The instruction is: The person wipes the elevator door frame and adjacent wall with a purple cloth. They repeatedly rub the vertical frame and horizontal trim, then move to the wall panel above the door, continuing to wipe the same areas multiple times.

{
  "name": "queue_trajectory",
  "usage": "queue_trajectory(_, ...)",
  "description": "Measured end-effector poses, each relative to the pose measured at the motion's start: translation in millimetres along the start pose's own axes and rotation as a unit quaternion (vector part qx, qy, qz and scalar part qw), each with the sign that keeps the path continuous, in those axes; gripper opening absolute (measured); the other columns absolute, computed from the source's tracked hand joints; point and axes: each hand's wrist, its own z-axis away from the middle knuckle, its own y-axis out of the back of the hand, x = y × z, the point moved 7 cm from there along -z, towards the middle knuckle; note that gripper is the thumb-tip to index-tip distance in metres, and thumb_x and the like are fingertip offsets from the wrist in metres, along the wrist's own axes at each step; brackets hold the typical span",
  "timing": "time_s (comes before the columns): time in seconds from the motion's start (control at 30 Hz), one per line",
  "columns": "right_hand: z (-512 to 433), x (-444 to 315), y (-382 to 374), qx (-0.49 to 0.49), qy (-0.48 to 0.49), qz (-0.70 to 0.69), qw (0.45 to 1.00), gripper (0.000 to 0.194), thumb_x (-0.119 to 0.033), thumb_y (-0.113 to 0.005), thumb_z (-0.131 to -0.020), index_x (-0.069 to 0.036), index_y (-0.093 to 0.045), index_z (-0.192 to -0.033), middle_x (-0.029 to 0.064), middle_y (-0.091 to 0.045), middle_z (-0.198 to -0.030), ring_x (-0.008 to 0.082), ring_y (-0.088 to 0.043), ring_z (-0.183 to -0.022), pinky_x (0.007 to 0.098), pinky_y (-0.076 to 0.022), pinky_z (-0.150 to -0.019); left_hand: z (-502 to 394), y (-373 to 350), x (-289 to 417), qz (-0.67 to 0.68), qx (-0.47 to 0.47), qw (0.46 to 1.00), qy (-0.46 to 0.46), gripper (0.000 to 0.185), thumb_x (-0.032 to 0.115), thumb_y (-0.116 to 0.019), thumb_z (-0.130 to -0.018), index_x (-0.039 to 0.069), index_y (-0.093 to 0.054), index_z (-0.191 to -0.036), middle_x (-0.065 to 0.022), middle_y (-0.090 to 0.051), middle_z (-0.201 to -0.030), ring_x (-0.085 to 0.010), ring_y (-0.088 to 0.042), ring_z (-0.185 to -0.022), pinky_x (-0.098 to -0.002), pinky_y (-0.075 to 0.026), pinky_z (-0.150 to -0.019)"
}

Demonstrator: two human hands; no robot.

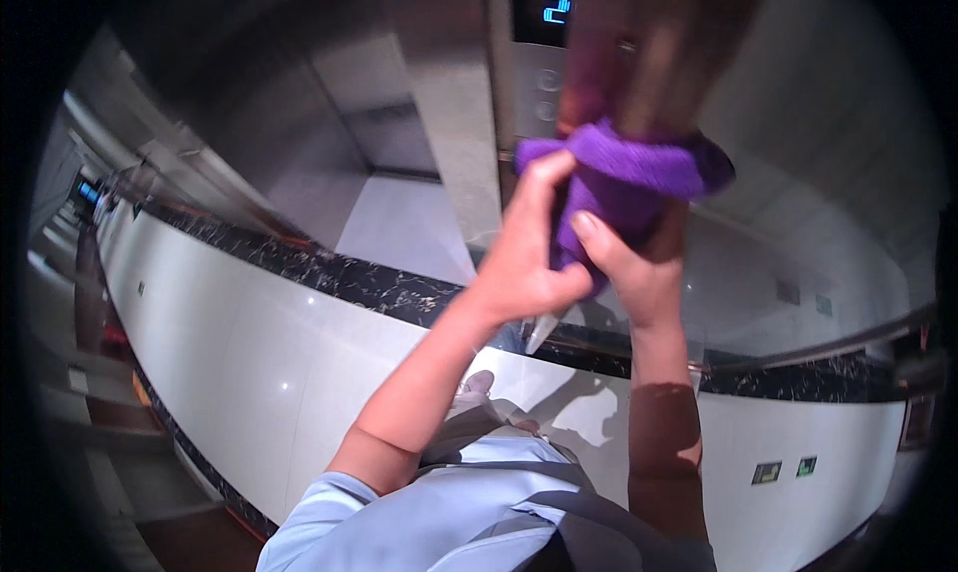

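Note:
A purple towelling cloth (636,171) is bunched between my two hands in front of a shiny metal wall strip (636,55). My left hand (528,250) grips its left side, with the fingers partly behind the folds. From the right, my right hand (636,261) holds the lower part, its thumb lying across the front. Whether the cloth touches the metal cannot be made out. Below the hands, a pale pointed thing (544,332) shows in part; what it belongs to is hidden.
An elevator call panel (535,85) with two round buttons and a lit display (542,9) is behind the cloth. To its left is an elevator car floor (404,220). Black marbled stone (374,284) borders the glossy white floor (247,332). Floor signs (766,473) lie at the right.

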Motion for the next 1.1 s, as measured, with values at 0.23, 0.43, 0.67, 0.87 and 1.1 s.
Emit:
queue_trajectory(0.23,40.2,62.2,-0.3,0.051,0.022,0.099,0.993,0.034,-0.017,-0.080,-0.075,-0.004,-0.069,-0.105,0.0024,-0.069,-0.092,0.0145,-0.067,-0.084,0.0329,-0.0542,-0.079,51.7,-26.6,-67.0,-0.011,-0.063,0.993,0.102,0.096,0.004,-0.083,-0.068,0.010,-0.027,-0.147,-0.0188,-0.045,-0.138,-0.0344,-0.047,-0.133,-0.0423,-0.037,-0.112)
queue_trajectory(0.43,105.6,147.0,25.1,0.038,-0.073,0.176,0.981,0.044,-0.028,-0.083,-0.076,-0.006,-0.068,-0.111,0.0089,-0.072,-0.100,0.0239,-0.071,-0.090,0.0373,-0.0551,-0.082,114.9,-47.7,-129.0,-0.072,-0.083,0.980,0.164,0.083,0.006,-0.076,-0.076,0.004,-0.031,-0.145,-0.0217,-0.042,-0.139,-0.0419,-0.044,-0.135,-0.0427,-0.036,-0.114)
queue_trajectory(0.67,166.7,214.8,37.1,-0.011,-0.115,0.245,0.962,0.045,-0.028,-0.079,-0.084,-0.003,-0.065,-0.119,0.0179,-0.069,-0.114,0.0362,-0.067,-0.100,0.0446,-0.0514,-0.089,186.6,-71.6,-209.8,-0.101,-0.099,0.963,0.230,0.066,0.004,-0.067,-0.082,0.002,-0.040,-0.142,-0.0206,-0.043,-0.139,-0.0437,-0.039,-0.135,-0.0464,-0.036,-0.114)
queue_trajectory(0.87,181.9,200.7,36.0,-0.043,-0.228,0.351,0.907,0.039,-0.026,-0.073,-0.090,-0.001,-0.067,-0.118,0.0230,-0.069,-0.113,0.0419,-0.066,-0.107,0.0454,-0.0499,-0.093,189.7,-55.7,-199.2,-0.137,-0.164,0.911,0.354,0.053,-0.002,-0.061,-0.084,0.005,-0.049,-0.135,-0.0274,-0.064,-0.119,-0.0461,-0.059,-0.118,-0.0472,-0.049,-0.096)
queue_trajectory(1.1,99.9,56.0,19.6,-0.026,-0.054,0.342,0.938,0.028,-0.018,-0.078,-0.082,-0.009,-0.072,-0.108,0.0186,-0.066,-0.113,0.0392,-0.062,-0.103,0.0459,-0.0492,-0.088,72.5,-2.8,-49.8,-0.182,-0.037,0.978,0.098,0.061,-0.014,-0.061,-0.076,0.005,-0.060,-0.134,-0.0215,-0.069,-0.118,-0.0362,-0.069,-0.104,-0.0382,-0.056,-0.085)
